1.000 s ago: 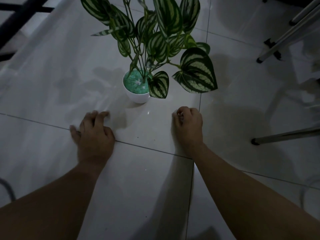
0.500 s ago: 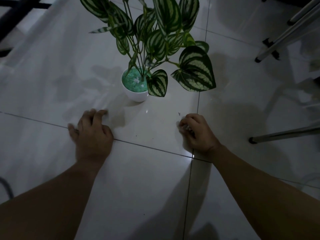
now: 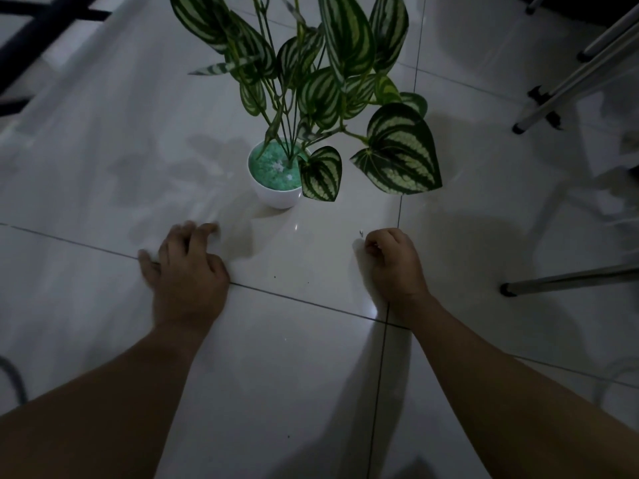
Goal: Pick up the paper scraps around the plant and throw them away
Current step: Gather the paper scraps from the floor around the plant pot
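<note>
Two bare forearms reach forward over the tiled floor [image 3: 294, 375]. The left hand [image 3: 188, 271] rests fingertips-down, its fingers bent and blurred. The right hand [image 3: 396, 266] is curled tight. What either grip holds is hidden. One paper scrap [image 3: 360, 232] lies just beyond the right knuckles, near the one potted plant [image 3: 276, 195].

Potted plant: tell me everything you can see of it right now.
The plant stands upright in a small round white pot on the glossy pale floor tiles. Green granules with a few white bits fill the pot. Thin stems carry heart-shaped leaves striped dark and light green; the topmost run out of frame. One low leaf overlaps the pot's rim. The left hand and right hand are nearer the camera, touching neither.
</note>
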